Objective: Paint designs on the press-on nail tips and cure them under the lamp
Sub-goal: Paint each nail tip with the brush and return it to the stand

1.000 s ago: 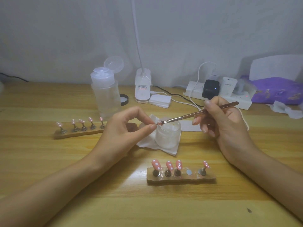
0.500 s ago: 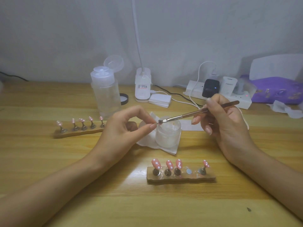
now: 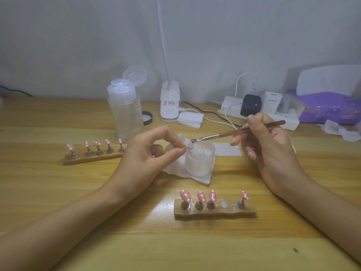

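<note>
At frame centre the left hand pinches one pink nail tip by its stand, tilted over the frosted jar. This lets the brush, gripped in the right hand, reach it. The lower holder shows one bare slot, probably this tip's.

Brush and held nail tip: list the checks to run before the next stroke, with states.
1. Nail tip pinched by left hand: ok.
2. Brush gripped by right hand: ok.
3. Brush head touching the tip: not ok, just above it.
4. Paint loaded on brush head: cannot tell.
5. Bare seat on near holder for returning the tip: ok.
</note>
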`<state>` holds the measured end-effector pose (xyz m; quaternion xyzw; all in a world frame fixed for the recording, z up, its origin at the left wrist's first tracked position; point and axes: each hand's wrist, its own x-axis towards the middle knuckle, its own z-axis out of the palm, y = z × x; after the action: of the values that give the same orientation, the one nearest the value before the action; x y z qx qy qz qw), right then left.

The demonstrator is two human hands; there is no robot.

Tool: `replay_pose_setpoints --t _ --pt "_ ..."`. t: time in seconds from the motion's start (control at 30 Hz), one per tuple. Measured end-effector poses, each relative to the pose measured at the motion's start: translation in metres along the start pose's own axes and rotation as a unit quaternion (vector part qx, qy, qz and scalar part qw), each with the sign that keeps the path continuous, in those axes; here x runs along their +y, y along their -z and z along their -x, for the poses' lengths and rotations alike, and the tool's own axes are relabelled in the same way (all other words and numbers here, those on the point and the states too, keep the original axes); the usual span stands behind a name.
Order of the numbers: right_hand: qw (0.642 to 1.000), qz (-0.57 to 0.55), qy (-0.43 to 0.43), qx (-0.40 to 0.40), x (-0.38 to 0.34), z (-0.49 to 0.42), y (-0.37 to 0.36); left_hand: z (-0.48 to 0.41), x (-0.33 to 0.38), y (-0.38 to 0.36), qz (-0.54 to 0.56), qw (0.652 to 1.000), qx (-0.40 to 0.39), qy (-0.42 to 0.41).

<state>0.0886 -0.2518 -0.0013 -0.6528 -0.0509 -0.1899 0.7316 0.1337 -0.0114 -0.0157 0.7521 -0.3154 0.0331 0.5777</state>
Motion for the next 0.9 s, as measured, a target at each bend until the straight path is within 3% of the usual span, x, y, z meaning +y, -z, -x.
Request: replay_pose_setpoints --t 0.2,0.6,0.73,0.9 --pt "1.000 0.023 -0.005 0.018 0.0012 -0.0004 0.0003 0.0000 -0.0006 0.0005 0.003 1.000 -0.004 -0.003" --pt "1.000 0.009 0.006 -0.019 0.0005 0.0003 -0.0005 0.0000 0.0005 0.0000 0.005 1.000 -0.003 -0.007" --pt "1.000 0.026 -0.004 0.007 0.0019 0.0000 0.0000 0.0002 0.0016 -0.0002 0.002 1.000 0.000 -0.006" --pt "1.000 0.018 0.007 -0.023 0.0013 0.0008 -0.0003 0.0004 0.0020 -0.0005 0.003 1.000 0.004 -0.001"
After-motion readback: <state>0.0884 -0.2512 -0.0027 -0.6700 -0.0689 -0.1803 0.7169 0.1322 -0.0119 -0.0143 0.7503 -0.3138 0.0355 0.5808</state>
